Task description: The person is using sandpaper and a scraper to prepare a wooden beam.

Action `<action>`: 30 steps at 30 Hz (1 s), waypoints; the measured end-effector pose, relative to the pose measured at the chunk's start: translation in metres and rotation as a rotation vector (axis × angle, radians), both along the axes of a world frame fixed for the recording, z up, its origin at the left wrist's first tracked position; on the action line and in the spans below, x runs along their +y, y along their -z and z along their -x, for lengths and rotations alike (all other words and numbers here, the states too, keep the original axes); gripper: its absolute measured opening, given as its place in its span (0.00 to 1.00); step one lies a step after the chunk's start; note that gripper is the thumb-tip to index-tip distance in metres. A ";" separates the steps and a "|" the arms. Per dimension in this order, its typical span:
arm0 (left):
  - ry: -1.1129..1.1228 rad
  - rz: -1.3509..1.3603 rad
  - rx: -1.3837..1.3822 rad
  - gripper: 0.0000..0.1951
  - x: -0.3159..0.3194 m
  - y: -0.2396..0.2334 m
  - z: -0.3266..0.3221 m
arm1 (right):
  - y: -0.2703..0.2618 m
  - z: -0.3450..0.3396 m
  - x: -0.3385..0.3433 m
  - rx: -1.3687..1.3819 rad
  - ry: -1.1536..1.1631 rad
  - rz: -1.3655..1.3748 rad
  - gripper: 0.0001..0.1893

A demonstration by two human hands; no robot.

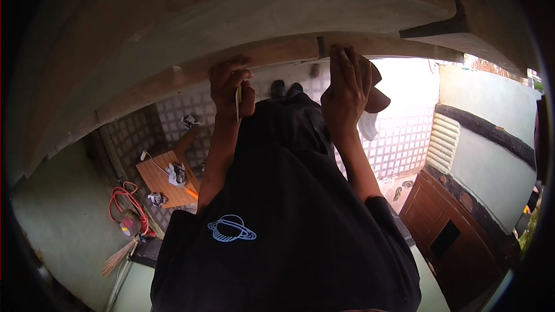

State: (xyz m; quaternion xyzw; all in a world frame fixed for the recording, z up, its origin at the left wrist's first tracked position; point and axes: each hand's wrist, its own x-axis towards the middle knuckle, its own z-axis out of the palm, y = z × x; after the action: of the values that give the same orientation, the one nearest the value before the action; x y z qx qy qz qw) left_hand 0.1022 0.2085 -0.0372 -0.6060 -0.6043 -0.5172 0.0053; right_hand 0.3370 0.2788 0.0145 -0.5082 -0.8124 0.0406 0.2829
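Note:
My right hand (pixel 349 82) presses a folded brown sheet (pixel 376 91), perhaps sandpaper, against a long reddish-brown ledge (pixel 277 50) that runs along the wall above. Its fingers reach up onto the ledge just right of a dark notch (pixel 321 47). On the left, my left hand (pixel 233 84) is curled at the lower edge of the same ledge, with a thin tool with a yellow part (pixel 238 97), seen edge-on, held in its fingers. Which tool it is, I cannot tell.
Far below lies a checkered tile floor (pixel 403 147). A slatted wooden table (pixel 160 167) holds crumpled paper (pixel 176 174) and an orange-handled tool (pixel 191 193). A coiled red hose (pixel 130 195) and a broom (pixel 118 260) hang at the left. A brown door (pixel 446 229) and sandals (pixel 397 193) are at the lower right.

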 end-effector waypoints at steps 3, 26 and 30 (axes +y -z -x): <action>0.014 -0.020 0.012 0.12 0.000 -0.002 0.003 | 0.008 -0.025 0.021 -0.124 0.021 -0.092 0.36; -0.011 -0.007 0.020 0.09 -0.001 -0.001 -0.002 | -0.001 -0.020 0.027 -0.105 0.109 -0.112 0.31; 0.002 -0.042 -0.001 0.05 0.003 -0.001 -0.001 | -0.002 -0.009 0.003 -0.063 -0.015 -0.045 0.32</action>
State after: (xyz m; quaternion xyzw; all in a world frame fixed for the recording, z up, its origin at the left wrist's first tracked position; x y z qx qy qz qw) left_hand 0.1032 0.2114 -0.0358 -0.6060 -0.5929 -0.5301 0.0171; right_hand 0.3456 0.2817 0.0161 -0.4966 -0.8255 0.0086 0.2681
